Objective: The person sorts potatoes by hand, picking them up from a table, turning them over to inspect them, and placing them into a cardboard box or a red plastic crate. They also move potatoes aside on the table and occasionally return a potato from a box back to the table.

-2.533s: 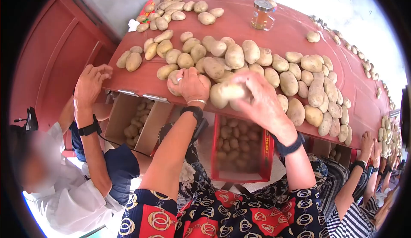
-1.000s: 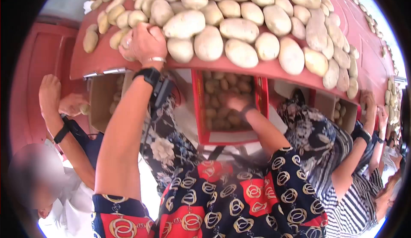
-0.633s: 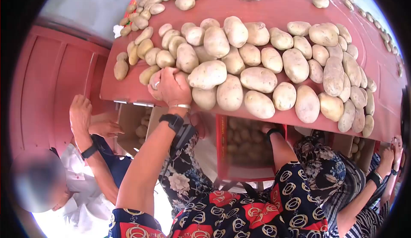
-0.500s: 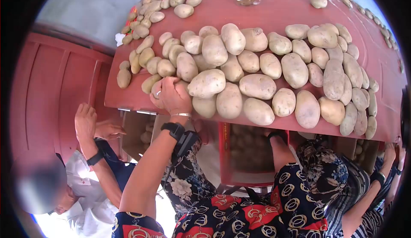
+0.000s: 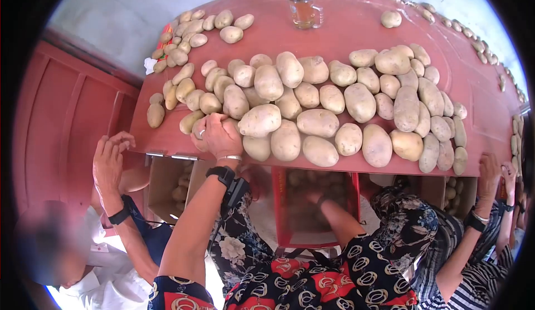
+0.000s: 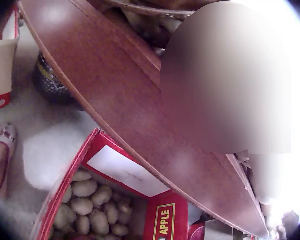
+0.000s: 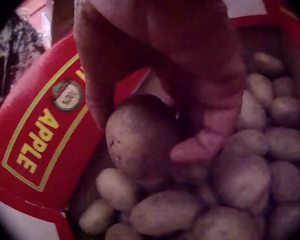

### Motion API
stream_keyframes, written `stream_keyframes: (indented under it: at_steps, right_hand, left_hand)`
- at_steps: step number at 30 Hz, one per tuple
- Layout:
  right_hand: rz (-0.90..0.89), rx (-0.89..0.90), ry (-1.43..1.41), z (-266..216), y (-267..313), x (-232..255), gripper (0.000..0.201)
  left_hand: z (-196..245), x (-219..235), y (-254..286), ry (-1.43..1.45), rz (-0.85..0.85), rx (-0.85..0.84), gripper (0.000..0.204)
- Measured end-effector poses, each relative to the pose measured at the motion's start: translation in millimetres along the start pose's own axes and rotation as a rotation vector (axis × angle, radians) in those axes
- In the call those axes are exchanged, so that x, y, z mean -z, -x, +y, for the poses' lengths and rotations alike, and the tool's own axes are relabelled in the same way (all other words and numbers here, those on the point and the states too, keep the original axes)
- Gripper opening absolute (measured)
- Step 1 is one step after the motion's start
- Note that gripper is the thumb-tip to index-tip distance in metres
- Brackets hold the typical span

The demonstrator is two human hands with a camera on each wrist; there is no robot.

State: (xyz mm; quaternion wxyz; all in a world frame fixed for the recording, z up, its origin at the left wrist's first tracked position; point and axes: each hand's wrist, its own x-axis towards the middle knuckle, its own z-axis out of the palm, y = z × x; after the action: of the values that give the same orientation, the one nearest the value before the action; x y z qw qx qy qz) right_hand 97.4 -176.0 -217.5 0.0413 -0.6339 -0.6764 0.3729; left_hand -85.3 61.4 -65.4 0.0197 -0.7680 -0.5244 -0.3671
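My left hand (image 5: 220, 134) is at the table's front edge, with its fingers curled over a potato (image 5: 197, 138), which they partly hide. Many potatoes (image 5: 320, 152) lie in a broad band to the right of that hand. Below the table edge, my right hand (image 7: 175, 65) reaches into a red box (image 7: 50, 120) marked APPLE. There its thumb and fingers close around a large potato (image 7: 137, 135), above several smaller potatoes (image 7: 165, 212). The head view shows this hand only as a dim blur inside the box.
A lidded glass mug (image 5: 301, 9) stands at the back of the red table (image 5: 356, 17). Smaller potatoes (image 5: 192, 27) are heaped at the back left. People sit on both sides, and an open cardboard box (image 5: 167, 190) stands below left.
My right hand has gone from over the front potatoes, where it held a pale potato, down into the red box. My left hand stays on its potato as the head view shifts.
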Motion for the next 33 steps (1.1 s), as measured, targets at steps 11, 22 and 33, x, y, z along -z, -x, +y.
stream_keyframes:
  at_steps: [11, 22, 33]
  right_hand:
    - [0.058, 0.202, -0.694, -119, 36, 111, 0.05]
    - [1.007, -0.042, -0.05, -116, 46, 292, 0.043]
    - [1.006, 0.068, 0.238, -48, 1, 269, 0.047]
  left_hand:
    - [5, 0, 1, -0.094, 0.077, 0.0, 0.013]
    - [8, 1, 3, -0.132, 0.064, 0.047, 0.011]
    - [-1, -5, -9, -0.127, 0.071, 0.026, 0.013]
